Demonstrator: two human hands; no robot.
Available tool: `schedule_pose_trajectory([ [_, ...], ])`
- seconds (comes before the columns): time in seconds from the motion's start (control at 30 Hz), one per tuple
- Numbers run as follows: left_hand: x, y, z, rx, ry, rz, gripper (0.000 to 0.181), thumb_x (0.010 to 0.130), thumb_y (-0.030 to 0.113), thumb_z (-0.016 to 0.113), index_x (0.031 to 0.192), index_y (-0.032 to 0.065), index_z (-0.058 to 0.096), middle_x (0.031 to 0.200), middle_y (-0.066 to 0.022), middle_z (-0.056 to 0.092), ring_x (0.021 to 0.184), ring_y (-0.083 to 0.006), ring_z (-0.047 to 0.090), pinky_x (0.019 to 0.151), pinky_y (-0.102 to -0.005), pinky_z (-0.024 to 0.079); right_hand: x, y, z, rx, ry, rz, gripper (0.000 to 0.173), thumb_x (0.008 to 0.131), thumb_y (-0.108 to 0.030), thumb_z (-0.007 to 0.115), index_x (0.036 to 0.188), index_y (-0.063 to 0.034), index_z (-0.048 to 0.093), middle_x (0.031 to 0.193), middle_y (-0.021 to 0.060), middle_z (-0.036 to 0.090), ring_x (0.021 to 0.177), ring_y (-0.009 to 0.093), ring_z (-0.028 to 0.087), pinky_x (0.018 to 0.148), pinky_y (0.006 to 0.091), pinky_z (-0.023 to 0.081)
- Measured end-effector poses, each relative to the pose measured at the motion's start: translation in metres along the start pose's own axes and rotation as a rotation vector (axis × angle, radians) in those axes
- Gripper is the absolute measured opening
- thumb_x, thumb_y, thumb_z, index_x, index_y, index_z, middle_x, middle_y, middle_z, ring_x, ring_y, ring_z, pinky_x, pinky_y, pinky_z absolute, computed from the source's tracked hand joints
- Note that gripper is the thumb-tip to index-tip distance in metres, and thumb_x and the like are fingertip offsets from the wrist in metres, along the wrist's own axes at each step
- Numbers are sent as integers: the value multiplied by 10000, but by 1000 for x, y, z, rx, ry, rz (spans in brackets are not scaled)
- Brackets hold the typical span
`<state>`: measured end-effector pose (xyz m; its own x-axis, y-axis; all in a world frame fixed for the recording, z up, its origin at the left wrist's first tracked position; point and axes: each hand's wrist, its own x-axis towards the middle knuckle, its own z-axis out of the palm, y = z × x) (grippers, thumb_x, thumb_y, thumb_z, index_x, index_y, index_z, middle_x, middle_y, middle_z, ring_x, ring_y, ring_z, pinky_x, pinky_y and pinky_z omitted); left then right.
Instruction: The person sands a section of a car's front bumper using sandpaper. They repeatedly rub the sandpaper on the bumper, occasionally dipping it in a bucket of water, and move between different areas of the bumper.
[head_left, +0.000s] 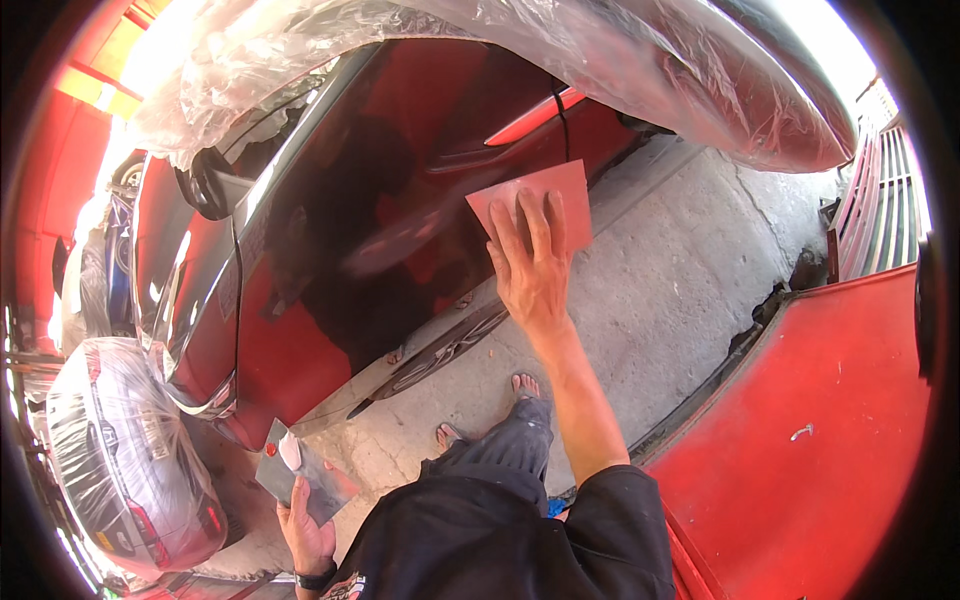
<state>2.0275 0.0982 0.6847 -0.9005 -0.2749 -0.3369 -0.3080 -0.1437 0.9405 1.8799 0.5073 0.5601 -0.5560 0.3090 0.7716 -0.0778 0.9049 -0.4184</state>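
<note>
My right hand (534, 277) holds a thin, flat, pinkish-red spreader sheet (574, 217), with the fingers laid over its face. It is over the lower part of a glossy dark red car's side (300, 337); whether it touches the panel cannot be told. At the lower left, my left hand (306, 517) grips a grey flat mixing plate (274, 472). On that plate lie a white lump of paste (289, 451) and a small red dab (270, 450). The plate is apart from the car.
Clear plastic film (450, 19) drapes the car's top. A black side mirror (206, 184) juts out at left, near another plastic-wrapped car (127, 450). A large red panel (810, 420) stands at right, beside a slatted metal piece (874, 202). Cracked concrete (660, 300) lies between.
</note>
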Motion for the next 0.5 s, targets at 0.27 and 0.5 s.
schedule_pose_trajectory([
  [0.27, -5, 0, 9, -6, 28, -12, 222, 974, 106, 639, 1183, 50, 586, 1109, -48, 669, 999, -154, 645, 888, -339, 515, 9, 12, 11, -6, 12, -32, 658, 818, -192, 775, 1426, -255, 529, 1506, 78, 414, 1394, 449, 369, 1010, 558, 409],
  [0.5, -8, -2, 10, -8, 34, -1, 216, 974, 101, 637, 1180, 51, 592, 1101, -45, 673, 992, -157, 649, 880, -334, 519, 5, 14, 10, 3, -33, -18, 632, 822, -208, 775, 1411, -261, 553, 1510, 80, 412, 1402, 463, 353, 1015, 562, 406],
])
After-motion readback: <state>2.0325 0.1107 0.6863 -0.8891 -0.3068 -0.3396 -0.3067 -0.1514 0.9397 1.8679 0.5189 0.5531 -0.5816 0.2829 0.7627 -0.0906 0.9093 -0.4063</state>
